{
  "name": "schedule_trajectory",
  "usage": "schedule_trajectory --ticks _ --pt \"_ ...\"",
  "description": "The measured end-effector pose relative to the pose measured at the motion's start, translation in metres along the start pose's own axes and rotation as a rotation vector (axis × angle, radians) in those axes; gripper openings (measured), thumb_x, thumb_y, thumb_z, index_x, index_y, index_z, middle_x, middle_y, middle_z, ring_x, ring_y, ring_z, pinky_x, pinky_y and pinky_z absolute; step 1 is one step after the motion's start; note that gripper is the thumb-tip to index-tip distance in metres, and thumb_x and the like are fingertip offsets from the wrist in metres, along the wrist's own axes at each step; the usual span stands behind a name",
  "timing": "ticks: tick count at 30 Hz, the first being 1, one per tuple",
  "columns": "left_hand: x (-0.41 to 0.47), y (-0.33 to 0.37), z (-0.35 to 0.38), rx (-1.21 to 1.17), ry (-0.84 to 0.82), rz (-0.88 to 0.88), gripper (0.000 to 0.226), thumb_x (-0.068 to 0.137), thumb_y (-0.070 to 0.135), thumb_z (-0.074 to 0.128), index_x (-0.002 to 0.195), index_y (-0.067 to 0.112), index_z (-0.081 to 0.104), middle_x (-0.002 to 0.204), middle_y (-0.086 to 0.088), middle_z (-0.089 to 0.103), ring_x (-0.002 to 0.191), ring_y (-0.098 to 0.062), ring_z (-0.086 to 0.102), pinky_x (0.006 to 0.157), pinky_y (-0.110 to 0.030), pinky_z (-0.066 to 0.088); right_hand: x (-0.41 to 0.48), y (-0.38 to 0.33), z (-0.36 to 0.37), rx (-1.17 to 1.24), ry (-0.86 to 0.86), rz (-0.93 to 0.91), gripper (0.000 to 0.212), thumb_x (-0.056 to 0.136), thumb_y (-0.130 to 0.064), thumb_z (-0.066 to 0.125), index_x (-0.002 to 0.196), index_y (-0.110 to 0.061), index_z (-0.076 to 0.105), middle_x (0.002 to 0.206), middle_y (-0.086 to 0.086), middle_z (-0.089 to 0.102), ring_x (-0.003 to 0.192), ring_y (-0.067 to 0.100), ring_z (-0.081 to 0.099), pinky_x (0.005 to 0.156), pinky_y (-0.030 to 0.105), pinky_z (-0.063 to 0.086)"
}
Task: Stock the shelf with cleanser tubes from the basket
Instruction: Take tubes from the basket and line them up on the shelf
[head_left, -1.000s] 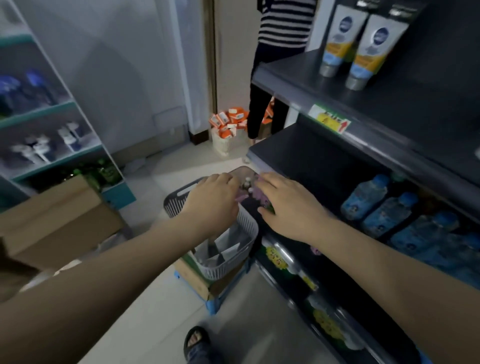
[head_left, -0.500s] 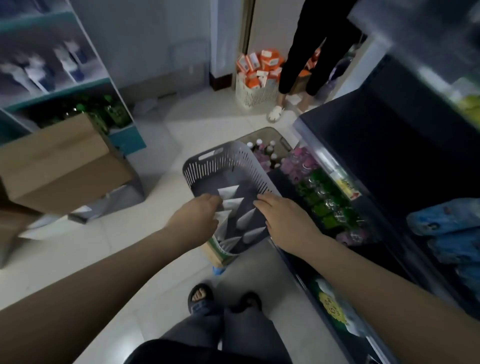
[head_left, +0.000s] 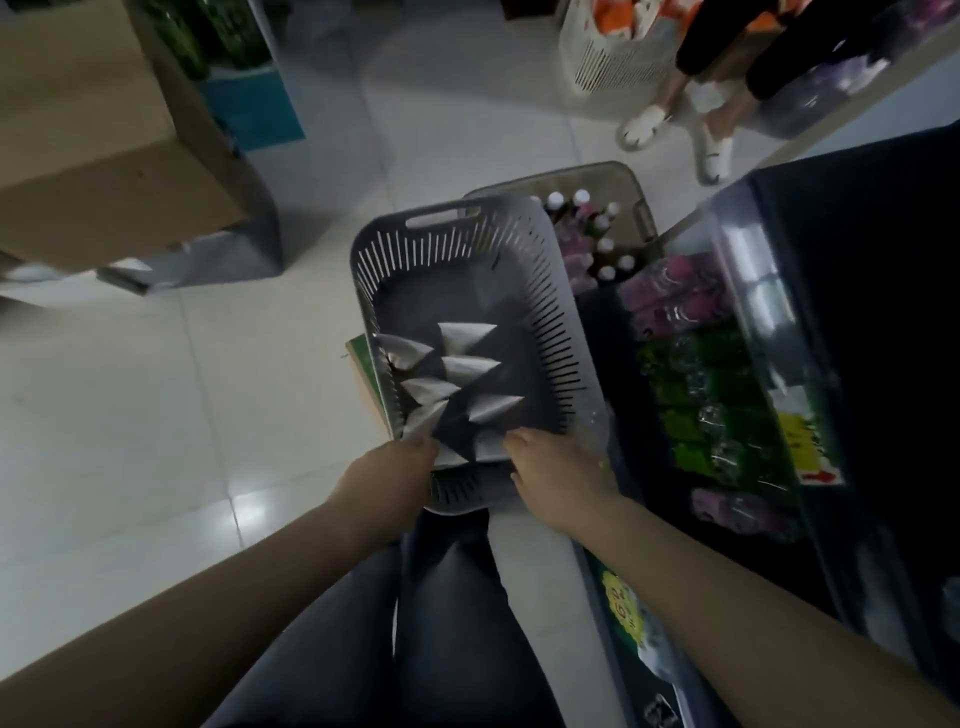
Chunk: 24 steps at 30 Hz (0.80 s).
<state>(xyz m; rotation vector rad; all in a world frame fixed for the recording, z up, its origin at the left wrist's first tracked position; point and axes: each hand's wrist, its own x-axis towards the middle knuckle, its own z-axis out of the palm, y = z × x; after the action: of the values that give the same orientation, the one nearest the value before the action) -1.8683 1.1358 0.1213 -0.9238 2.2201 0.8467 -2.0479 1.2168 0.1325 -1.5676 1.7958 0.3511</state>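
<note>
My left grip (head_left: 387, 478) sits at the near rim of the basket (head_left: 363, 291), lower centre of the frame. Its fingers dip in against the nearest tube (head_left: 423, 423), but they are hidden, so I cannot tell whether they hold it. My right grip (head_left: 558, 480) is just beside it at the same rim, thumb against another tube (head_left: 488, 441). Its fingers are out of sight too, and I cannot tell whether it is wide or closed. The other tubes (head_left: 470, 366) lie in the near half of the grey slotted basket, flat crimped ends up, overlapping. The basket rests on a green-edged box (head_left: 359, 353). Touching its far right corner is a brown bin (head_left: 636, 179) of capped bottles (head_left: 582, 200). The dark shelf (head_left: 857, 260) fills the right of the frame, with purple and green packs (head_left: 696, 374) on its lowest level. A cardboard carton (head_left: 104, 156) sits upper left. Upper right are a white basket (head_left: 613, 62) and another person's sandalled feet (head_left: 644, 130).
</note>
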Motion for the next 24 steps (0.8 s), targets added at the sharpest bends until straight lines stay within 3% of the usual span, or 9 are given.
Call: schedule_trajectory --ticks 4,8,14,24 --pt "0.026 0.009 0.014 0.058 -0.049 -0.034 0.028 0.086 0.004 0.054 0.112 0.011 0.050 0.116 -0.006 0.053 0.104 -0.030 0.060 0.077 -0.039 0.050 0.025 0.017 0.027 0.009 -0.053 -0.035 0.032 0.089 -0.004 0.052 0.121 -0.012 0.054 0.115 0.007 0.060 0.099 0.026 0.061 0.075 0.036 0.052" --pt "0.049 0.013 0.024 0.141 -0.073 -0.064 0.027 0.087 0.003 0.053 0.113 0.008 0.053 0.116 -0.008 0.054 0.104 -0.029 0.061 0.076 -0.039 0.052 0.045 0.029 0.048 0.025 -0.114 -0.053 0.030 0.089 -0.005 0.050 0.117 -0.013 0.058 0.110 0.009 0.062 0.095 0.028 0.063 0.075 0.041 0.055" --pt "0.073 0.013 0.035 0.231 -0.088 -0.075 0.028 0.089 0.006 0.051 0.117 0.006 0.053 0.112 -0.009 0.060 0.101 -0.030 0.064 0.074 -0.040 0.054 0.066 0.045 0.060 -0.040 -0.175 -0.049 0.019 0.086 0.001 0.052 0.098 -0.009 0.064 0.100 0.006 0.065 0.084 0.025 0.065 0.059 0.028 0.042" --pt "0.087 0.007 0.024 0.227 -0.046 -0.014 0.030 0.092 0.016 0.050 0.121 0.023 0.052 0.111 0.001 0.064 0.103 -0.025 0.064 0.072 -0.033 0.047 0.073 0.049 0.061 -0.003 -0.025 -0.129 0.016 0.092 -0.004 0.048 0.092 -0.010 0.062 0.092 0.009 0.067 0.080 0.030 0.066 0.055 0.029 0.034"
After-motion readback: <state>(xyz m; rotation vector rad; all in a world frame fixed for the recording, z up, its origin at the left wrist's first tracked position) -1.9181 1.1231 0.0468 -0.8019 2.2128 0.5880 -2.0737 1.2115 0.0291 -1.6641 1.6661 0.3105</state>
